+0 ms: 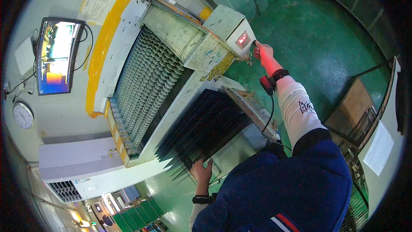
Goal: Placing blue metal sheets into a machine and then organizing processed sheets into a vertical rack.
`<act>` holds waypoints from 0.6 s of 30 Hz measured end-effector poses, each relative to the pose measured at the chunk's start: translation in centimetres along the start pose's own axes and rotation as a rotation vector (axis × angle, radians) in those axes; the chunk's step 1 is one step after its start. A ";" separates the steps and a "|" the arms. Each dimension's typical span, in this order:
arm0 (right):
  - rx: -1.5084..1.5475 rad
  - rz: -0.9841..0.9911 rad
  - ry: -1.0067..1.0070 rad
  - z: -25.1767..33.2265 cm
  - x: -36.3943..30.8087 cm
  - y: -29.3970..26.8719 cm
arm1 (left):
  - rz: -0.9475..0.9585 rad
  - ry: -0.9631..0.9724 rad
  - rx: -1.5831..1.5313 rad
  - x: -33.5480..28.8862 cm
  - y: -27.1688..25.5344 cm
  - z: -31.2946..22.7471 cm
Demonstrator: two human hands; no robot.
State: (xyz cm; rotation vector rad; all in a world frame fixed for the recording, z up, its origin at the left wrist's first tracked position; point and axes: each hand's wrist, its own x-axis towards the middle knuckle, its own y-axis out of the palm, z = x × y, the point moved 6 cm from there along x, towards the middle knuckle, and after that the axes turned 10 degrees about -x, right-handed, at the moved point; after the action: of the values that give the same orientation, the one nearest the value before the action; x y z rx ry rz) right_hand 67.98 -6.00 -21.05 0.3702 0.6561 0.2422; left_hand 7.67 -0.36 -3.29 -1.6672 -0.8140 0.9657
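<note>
The right hand (263,51) is extended to a white, box-shaped control box (225,21), which is fitted at the corner of a pale, paint-marked machine (171,34). A small rectangular display (243,40) on the box front is lit red. The fingers of this hand are curled and held close together at a small, dark knob (254,43) at the edge of the box front; whether the knob is pinched cannot be told.

The left hand (201,172) is placed at the lower end of a set of thin, flat black panels (204,122). The thumb is spread apart from the fingers; whether a panel edge is gripped cannot be told. The panels are stood closely side by side at a slant, between the machine and the body of the wearer, and are bordered at their upper end by a grey metal rack bar (253,115).

A bed of grey disc rollers (148,81), arranged in parallel rows, is exposed in the machine. A red-and-black device (266,84) with a black cable is strapped to the right wrist; a black band (201,199) is worn on the left. A black-framed monitor (56,56) and a round, white-faced clock (22,114) are mounted on the wall at the left.
</note>
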 end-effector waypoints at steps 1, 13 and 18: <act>0.003 0.008 0.001 0.0 0.1 -0.1 | -0.003 0.003 -0.004 0.0 0.1 0.1; 0.002 -0.031 0.018 1.1 -1.8 0.3 | -0.044 0.036 0.009 0.1 0.7 1.0; -0.015 -0.036 0.016 1.2 -2.3 0.6 | -0.083 0.056 0.023 -0.2 0.9 1.6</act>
State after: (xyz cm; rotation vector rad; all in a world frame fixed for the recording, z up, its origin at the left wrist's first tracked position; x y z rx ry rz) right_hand 66.94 -6.50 -18.65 0.3423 0.6756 0.2159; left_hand 6.26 -0.10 -4.43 -1.6212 -0.8249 0.8644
